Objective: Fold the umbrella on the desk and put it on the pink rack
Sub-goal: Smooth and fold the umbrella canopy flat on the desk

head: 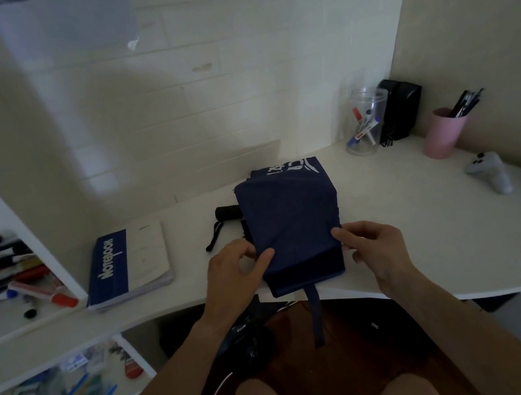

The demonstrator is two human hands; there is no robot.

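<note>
Umbrella: I see the navy umbrella [292,223] lying on the white table [422,225] at its near edge, canopy pleated flat, white lettering on the far end.
Handle: its black handle [228,213] pokes out on the left side of the fabric, with a black wrist loop [214,236] trailing toward me.
Strap: a navy closure strap [316,316] hangs from the near end over the table edge.
Left hand: my left hand [232,274] pinches the near-left corner of the canopy, thumb on top of the fabric.
Right hand: my right hand [372,249] pinches the near-right edge, fingers curled under the fold.
Notebook: a blue-and-white notebook [129,264] lies on the table to the left, apart from the umbrella.
Far corner: a clear jar of markers [363,124], a black box [402,112] and a pink cup of pens [442,132] stand by the wall.
Right side: a white game controller [489,172] rests on the table.
Left shelf: pens and papers [7,273] crowd the shelf.
</note>
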